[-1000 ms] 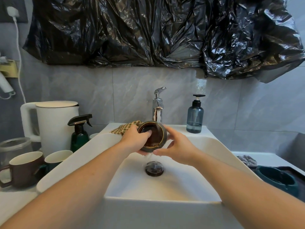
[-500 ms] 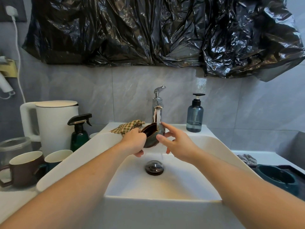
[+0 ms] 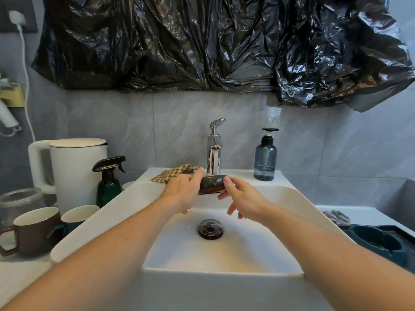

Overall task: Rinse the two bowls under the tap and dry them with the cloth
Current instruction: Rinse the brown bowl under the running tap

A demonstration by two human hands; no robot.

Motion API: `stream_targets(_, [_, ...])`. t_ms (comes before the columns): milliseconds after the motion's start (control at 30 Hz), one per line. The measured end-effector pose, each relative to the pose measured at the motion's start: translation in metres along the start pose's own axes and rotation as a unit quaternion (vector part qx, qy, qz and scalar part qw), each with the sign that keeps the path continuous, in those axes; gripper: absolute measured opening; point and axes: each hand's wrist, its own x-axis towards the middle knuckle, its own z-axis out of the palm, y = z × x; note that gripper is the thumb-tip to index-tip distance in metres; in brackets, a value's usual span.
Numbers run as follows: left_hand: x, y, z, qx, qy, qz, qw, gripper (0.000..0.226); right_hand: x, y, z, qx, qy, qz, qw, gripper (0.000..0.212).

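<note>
A small dark brown bowl (image 3: 212, 184) is held level, seen side-on, just below the chrome tap (image 3: 214, 151) over the white sink (image 3: 224, 250). My left hand (image 3: 182, 191) grips its left side and my right hand (image 3: 241, 198) pinches its right edge with thumb and fingers. A yellow checked cloth (image 3: 174, 175) lies on the sink's back ledge behind my left hand. A dark teal bowl (image 3: 377, 242) sits on a dark tray at the far right.
A blue soap dispenser (image 3: 265, 158) stands right of the tap. At left are a white kettle (image 3: 74, 167), a green spray bottle (image 3: 109, 182), a brown mug (image 3: 33, 230), a second mug and a glass jar. The drain plug (image 3: 210, 228) is mid-basin.
The bowl has turned from facing me with its opening to lying level and side-on, and it has risen closer to the tap spout. Both hands moved up with it.
</note>
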Motion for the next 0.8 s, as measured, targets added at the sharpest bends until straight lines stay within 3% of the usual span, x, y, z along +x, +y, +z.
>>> stream_targets(200, [-0.004,0.002,-0.001,-0.045,-0.033,0.039,0.998,0.050,-0.001,-0.004,-0.002,0.016,-0.021,0.070,0.997,0.059])
stream_targets(467, [-0.006,0.001,0.002,-0.003,-0.041,0.052,0.998,0.060,-0.002,-0.004,-0.004,0.054,-0.027,0.124,0.990,0.072])
stream_targets(567, [-0.010,0.004,0.004,-0.015,-0.046,0.077,0.996,0.050,-0.001,-0.003,-0.005,0.091,-0.038,0.149,0.984,0.076])
stream_targets(800, [-0.013,0.008,0.008,0.015,-0.035,0.131,0.991,0.049,-0.002,-0.006,-0.010,0.206,0.004,0.194,0.959,0.043])
